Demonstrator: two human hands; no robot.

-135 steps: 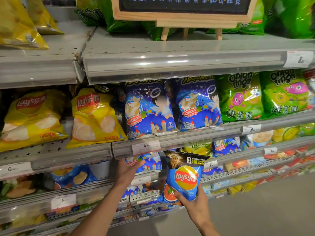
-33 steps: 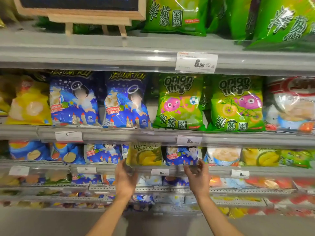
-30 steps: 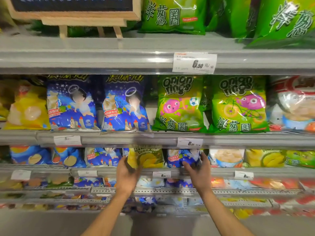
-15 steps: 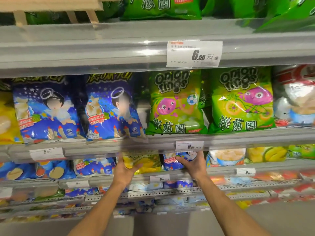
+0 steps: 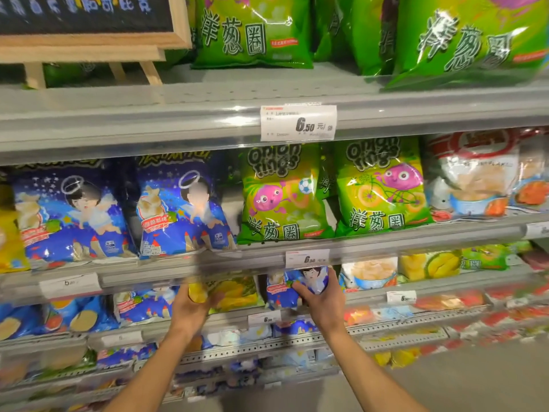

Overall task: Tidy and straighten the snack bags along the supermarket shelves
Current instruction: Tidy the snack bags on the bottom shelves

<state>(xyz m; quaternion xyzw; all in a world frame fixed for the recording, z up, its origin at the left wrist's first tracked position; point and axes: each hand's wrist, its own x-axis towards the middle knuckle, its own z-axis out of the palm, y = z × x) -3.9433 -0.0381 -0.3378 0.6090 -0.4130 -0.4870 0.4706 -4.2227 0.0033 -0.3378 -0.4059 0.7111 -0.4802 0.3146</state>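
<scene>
Straightening the third shelf: left hand (image 5: 190,307) grips the yellow durian snack bag (image 5: 234,292), right hand (image 5: 322,295) clasps the blue bag (image 5: 285,288) beside it; next, square both upright

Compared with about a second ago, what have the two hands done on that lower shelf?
Both hands went from hovering at the shelf edge to reaching in: the left hand now holds the yellow snack bag, and the right hand grips the blue snack bag. The onion ring bags on the shelf above stayed put.
</scene>
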